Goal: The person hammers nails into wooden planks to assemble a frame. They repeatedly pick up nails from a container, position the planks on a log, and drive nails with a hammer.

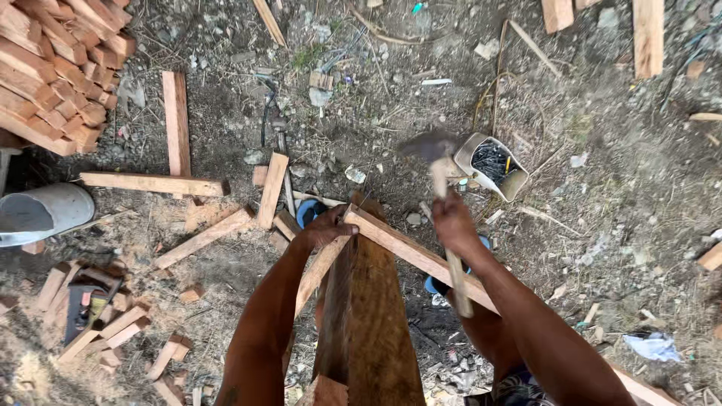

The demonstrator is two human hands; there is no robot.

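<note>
My right hand (pixel 453 223) grips the wooden handle of a hammer (pixel 434 154), whose dark head is blurred and raised above the work. My left hand (pixel 329 227) presses on the joint where two wooden battens (pixel 410 252) meet at an angle. The battens rest on the end of a wide dark plank (pixel 374 323) that runs toward me between my arms. The hammer head hangs a little beyond and to the right of the joint.
A cut-open white container of dark nails (pixel 492 164) lies on the dirt just right of the hammer. Stacked timber (pixel 56 68) fills the top left, a grey bucket (pixel 41 213) lies at the left, and loose battens and offcuts (pixel 113 323) litter the ground.
</note>
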